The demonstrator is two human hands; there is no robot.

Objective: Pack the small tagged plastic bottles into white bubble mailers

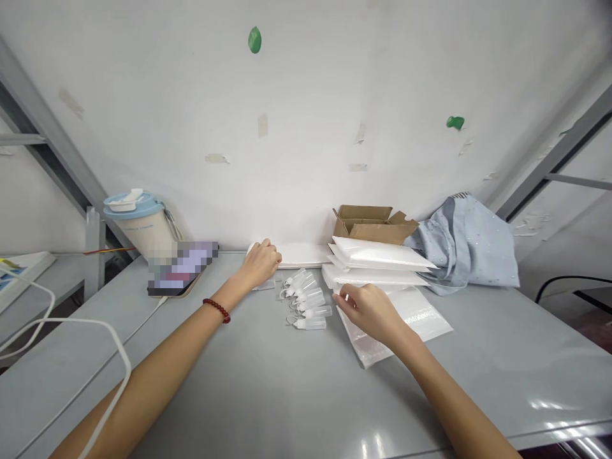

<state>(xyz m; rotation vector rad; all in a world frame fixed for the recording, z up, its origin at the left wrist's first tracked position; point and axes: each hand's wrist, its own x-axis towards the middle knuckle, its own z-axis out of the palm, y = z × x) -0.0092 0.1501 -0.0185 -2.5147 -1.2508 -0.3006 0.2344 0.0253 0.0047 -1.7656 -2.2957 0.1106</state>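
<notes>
My left hand [261,260] is closed, with bent fingers over the left end of a flat white stack [306,255] against the wall. What its fingertips hold, if anything, is hidden. A clear item [266,285] lies just below that hand. Several small translucent squeeze bottles [310,299] with thin-tipped white caps lie in a loose column between my hands. My right hand [370,309] hovers over or rests on a clear plastic bag [425,315], its fingers loosely curled and a gap showing between thumb and forefinger; nothing shows in it. White padded envelopes [382,254] are piled behind it.
Behind the envelopes stands an open cardboard box [377,231], with light-blue cloth [471,245] to its right. At left are a cup with a blue lid [143,223] and a phone [184,271]. A white cable [115,338] crosses in front of my left forearm.
</notes>
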